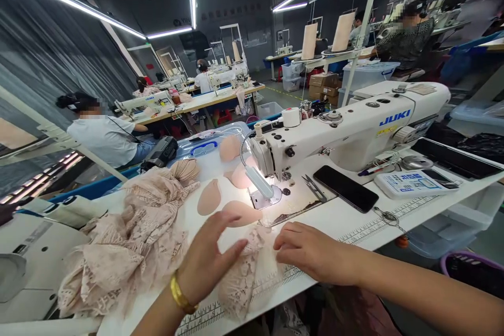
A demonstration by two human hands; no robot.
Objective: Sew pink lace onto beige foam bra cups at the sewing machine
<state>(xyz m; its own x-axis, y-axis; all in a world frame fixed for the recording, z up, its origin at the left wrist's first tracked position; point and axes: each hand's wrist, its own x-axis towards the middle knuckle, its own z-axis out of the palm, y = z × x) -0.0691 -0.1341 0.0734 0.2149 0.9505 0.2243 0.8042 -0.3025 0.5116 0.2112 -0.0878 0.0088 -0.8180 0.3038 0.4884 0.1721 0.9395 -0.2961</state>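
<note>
Handling the lace piece (237,284): cloth this thin probably wants a light touch, smoothed flat on the counter (192,228) with the fingertips, its edges unfolded before any pull.
Left hand (212,257): grip released, thumb and fingers spread wide, the thumb just beside the upper part of the lace.
Right hand (311,254): fingers curl down just right of the lace; their tips are partly hidden, so I cannot tell whether this grip pinches any cloth.
Lace position: at the counter's near edge, between the two hands, lying over the printed ruler (205,320).
Cup pads (208,198): beyond the left hand, toward the counter's far edge.
Lace pile (106,252): heaped at the counter's left end.
Sewing machine (334,126): beyond the right hand, its lamp (260,181) lit.
</note>
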